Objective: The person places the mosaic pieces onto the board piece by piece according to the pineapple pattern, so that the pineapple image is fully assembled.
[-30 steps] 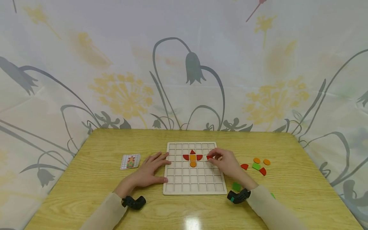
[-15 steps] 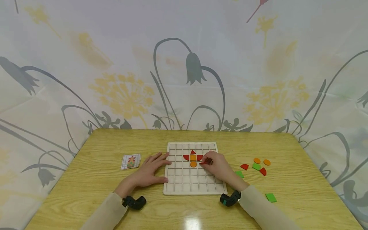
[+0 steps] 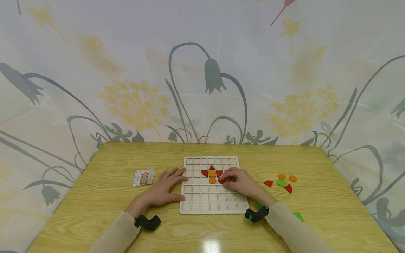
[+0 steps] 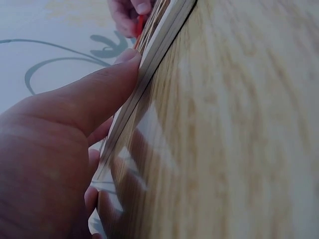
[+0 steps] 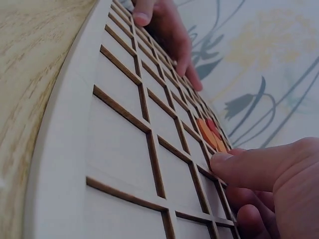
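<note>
A white gridded board (image 3: 196,197) lies on the table. My left hand (image 3: 162,188) rests on its left edge with fingers spread; in the left wrist view the thumb (image 4: 102,87) touches the board's side. My right hand (image 3: 242,182) pinches a red quarter-circle tile (image 3: 220,181) at the cell right of the orange round tile (image 3: 212,180); the fingers partly cover it. Above the round tile sits an orange square tile (image 3: 212,173), flanked by red quarter-circles (image 3: 204,173) and topped by a red triangle (image 3: 211,167).
Right of the board lie loose orange round tiles (image 3: 293,178), red quarter-circles (image 3: 268,183) and green squares (image 3: 281,183). Another green tile (image 3: 298,216) is partly under the right sleeve. A pattern card (image 3: 143,177) lies left of the board. Behind the table hangs a flowered backdrop (image 3: 202,70).
My right hand has carried the red quarter-circle left, from the board's right side to beside the orange round tile. The tile, edge-on half a second ago, now lies flatter. My left hand stays put.
</note>
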A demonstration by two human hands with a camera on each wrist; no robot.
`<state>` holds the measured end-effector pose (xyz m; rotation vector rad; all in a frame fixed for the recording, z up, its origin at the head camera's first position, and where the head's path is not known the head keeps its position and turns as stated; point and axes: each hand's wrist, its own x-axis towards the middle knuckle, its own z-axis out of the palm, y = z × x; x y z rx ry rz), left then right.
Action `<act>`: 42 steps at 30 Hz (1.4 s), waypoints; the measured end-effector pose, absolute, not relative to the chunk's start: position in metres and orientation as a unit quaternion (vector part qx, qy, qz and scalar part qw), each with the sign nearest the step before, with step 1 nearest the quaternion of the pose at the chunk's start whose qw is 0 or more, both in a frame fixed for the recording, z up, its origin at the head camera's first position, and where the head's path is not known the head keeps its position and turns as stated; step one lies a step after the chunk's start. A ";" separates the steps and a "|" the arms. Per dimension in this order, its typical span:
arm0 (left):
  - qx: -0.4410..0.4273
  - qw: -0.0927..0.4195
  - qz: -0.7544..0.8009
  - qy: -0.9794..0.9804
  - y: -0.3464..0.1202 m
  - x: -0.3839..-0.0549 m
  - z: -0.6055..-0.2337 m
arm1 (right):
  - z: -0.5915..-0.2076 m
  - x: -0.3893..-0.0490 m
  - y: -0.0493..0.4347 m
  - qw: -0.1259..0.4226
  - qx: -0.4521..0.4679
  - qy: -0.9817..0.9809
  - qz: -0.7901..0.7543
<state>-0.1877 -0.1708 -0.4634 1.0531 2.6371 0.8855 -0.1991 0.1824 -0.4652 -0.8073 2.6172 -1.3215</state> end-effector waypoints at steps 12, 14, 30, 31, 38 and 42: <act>0.346 0.087 0.290 0.888 -0.171 -0.189 -0.468 | -0.466 -0.198 0.177 0.057 -0.227 0.859 -0.456; 0.347 0.088 0.292 0.887 -0.171 -0.188 -0.467 | -0.465 -0.198 0.176 0.057 -0.222 0.862 -0.452; 0.350 0.084 0.293 0.886 -0.171 -0.188 -0.467 | -0.466 -0.199 0.175 0.063 -0.216 0.868 -0.442; 0.350 0.084 0.293 0.886 -0.171 -0.189 -0.467 | -0.466 -0.199 0.175 0.061 -0.218 0.870 -0.439; 0.353 0.078 0.290 0.886 -0.171 -0.189 -0.468 | -0.468 -0.200 0.172 0.059 -0.221 0.873 -0.431; 0.352 0.078 0.289 0.887 -0.171 -0.190 -0.468 | -0.466 -0.200 0.172 0.065 -0.218 0.875 -0.428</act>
